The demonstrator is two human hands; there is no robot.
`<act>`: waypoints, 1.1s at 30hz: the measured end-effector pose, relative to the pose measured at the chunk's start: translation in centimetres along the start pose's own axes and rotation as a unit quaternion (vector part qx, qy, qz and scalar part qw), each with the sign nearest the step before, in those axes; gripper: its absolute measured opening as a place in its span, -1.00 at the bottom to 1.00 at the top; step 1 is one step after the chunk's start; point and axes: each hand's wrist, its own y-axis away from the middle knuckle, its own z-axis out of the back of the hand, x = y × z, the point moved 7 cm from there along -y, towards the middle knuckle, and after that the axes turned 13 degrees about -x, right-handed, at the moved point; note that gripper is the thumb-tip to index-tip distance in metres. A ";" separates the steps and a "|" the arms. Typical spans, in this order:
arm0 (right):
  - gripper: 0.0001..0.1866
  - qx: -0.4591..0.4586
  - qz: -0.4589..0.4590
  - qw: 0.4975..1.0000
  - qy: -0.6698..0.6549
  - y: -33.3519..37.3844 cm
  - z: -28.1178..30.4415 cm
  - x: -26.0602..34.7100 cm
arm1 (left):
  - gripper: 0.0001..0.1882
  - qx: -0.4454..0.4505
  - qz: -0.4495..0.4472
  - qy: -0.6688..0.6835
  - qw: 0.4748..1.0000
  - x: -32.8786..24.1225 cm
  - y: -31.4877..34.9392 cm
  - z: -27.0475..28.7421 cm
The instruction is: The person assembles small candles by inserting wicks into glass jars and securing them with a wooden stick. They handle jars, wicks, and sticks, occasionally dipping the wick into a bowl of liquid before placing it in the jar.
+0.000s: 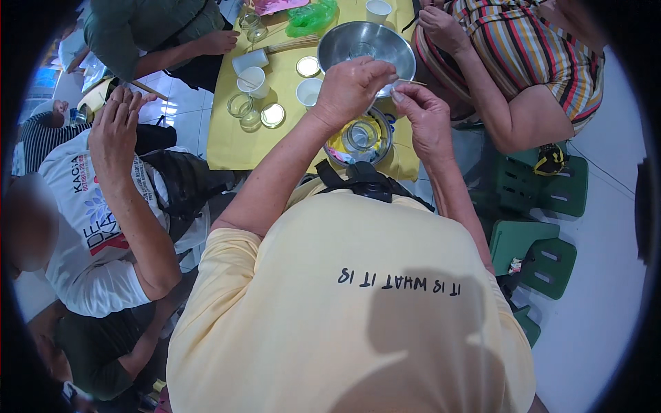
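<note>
My left hand [354,88] is raised over the table, its thumb and fingers pinched on a thin wooden stick [413,82]. Close beside it, my right hand [425,117] also has thumb and forefinger pressed together. What the right fingertips grip is too small to make out. Below both hands stands a metal pan [389,141], with a glass jar [361,135] among yellow and pink pieces inside it. Just beyond my left hand is a large steel bowl [332,43] with another glass jar [361,49] in it.
On the yellow-covered table [224,141] are white cups [253,81], glass jars [239,104], round lids [273,115], a stick bundle [292,44] and a green plastic bag [311,17]. People stand or sit at left and right. Green chairs [527,241] are at right.
</note>
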 end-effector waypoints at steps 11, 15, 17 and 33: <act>-0.71 0.039 -0.089 0.985 -0.142 -1.3 -0.2 -0.4 | -0.77 0.091 0.341 0.275 0.894 3.1 -1.1 -1.7; -0.71 0.056 -0.023 0.995 -0.074 -1.1 -0.5 -0.3 | -0.77 0.101 0.375 0.312 0.867 2.5 -0.8 -1.7; -0.72 0.059 -0.010 0.997 -0.050 -0.8 -1.0 -0.5 | -0.78 0.099 0.380 0.330 0.859 2.0 -0.7 -1.8; -0.80 0.018 0.026 0.999 0.041 0.0 -0.5 -0.9 | -0.81 0.140 0.280 0.188 0.931 2.0 -0.1 -0.6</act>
